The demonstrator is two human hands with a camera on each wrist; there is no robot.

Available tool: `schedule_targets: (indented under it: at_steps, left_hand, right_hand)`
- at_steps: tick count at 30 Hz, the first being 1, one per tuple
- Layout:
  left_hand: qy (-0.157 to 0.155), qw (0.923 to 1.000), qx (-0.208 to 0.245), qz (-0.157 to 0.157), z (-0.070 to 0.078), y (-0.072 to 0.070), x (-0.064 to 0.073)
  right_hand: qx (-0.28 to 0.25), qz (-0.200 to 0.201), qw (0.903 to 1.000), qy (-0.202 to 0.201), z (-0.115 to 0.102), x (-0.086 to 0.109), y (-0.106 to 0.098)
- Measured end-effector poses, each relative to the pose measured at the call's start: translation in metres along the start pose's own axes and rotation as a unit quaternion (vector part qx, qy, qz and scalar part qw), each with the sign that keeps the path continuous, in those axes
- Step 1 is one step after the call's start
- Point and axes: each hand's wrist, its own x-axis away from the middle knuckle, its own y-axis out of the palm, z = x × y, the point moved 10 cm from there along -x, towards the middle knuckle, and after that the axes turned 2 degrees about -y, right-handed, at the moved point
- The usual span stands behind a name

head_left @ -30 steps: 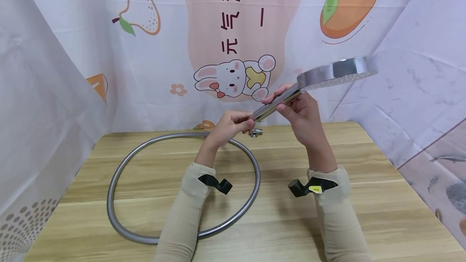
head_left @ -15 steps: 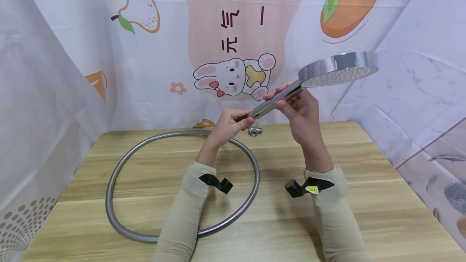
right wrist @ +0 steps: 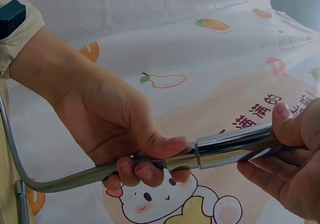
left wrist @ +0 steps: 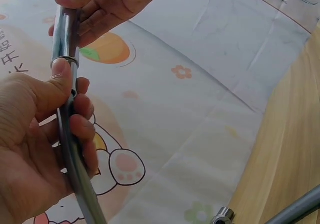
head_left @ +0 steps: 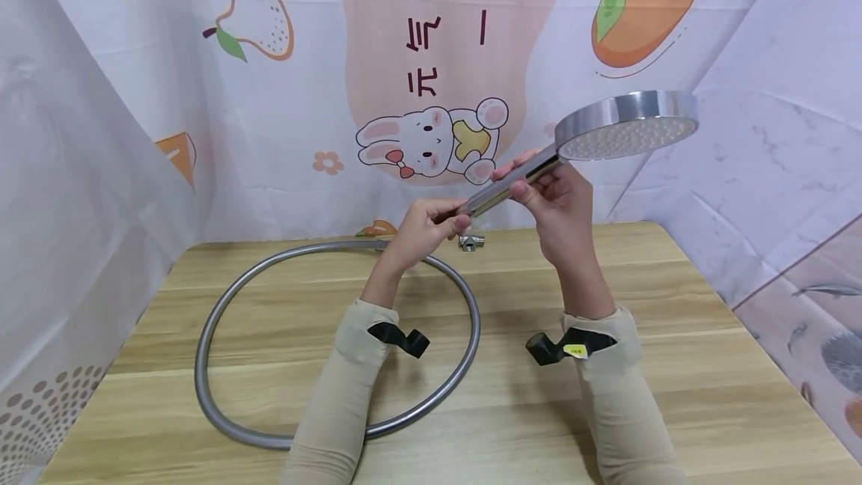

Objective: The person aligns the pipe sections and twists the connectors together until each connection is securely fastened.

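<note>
A chrome handheld shower head (head_left: 629, 126) is held up over the back of the table, its spray face turned down toward me. My right hand (head_left: 564, 212) grips its handle just below the head. My left hand (head_left: 423, 232) pinches the connector nut (right wrist: 181, 161) of a grey shower hose (head_left: 202, 365) with thumb and fingers. In the right wrist view the nut sits in line with the handle (right wrist: 232, 146), right up against its lower end. The hose runs down through my left fingers and lies in a big loop on the table.
A small chrome tee fitting (head_left: 471, 242) lies at the back edge of the wooden table (head_left: 539, 425), below the handle. A printed curtain (head_left: 269, 133) hangs close behind the table, and more sheeting (head_left: 761, 141) stands along both sides.
The shower head has risen slightly and rolled so that more of its spray face shows. Both hands keep their holds, the right wrist shifting a little left.
</note>
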Motion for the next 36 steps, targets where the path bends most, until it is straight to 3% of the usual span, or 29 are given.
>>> schedule_targets:
  at_steps: [8, 15, 18, 26, 36]
  left_hand:
    - [0.003, 0.998, 0.028, -0.057, 0.002, 0.006, 0.0]
    - [0.017, 0.9929, 0.047, -0.108, 0.007, 0.008, 0.006]
    - [0.007, 0.9947, 0.043, -0.093, 0.006, 0.004, 0.007]
    - [-0.03, 0.9978, 0.058, -0.013, 0.007, -0.007, 0.007]
    - [-0.046, 0.9948, 0.085, 0.033, 0.01, -0.013, 0.007]
  right_hand:
    - [0.041, -0.033, 0.9982, 0.03, 0.002, 0.001, 0.002]
    - [0.003, -0.081, 0.9959, 0.04, 0.003, 0.003, 0.007]
    - [-0.004, -0.089, 0.9952, 0.04, 0.005, 0.004, 0.009]
    - [0.014, -0.063, 0.9978, 0.017, -0.002, 0.003, 0.007]
    - [0.038, -0.049, 0.9954, 0.073, 0.008, 0.003, 0.0]
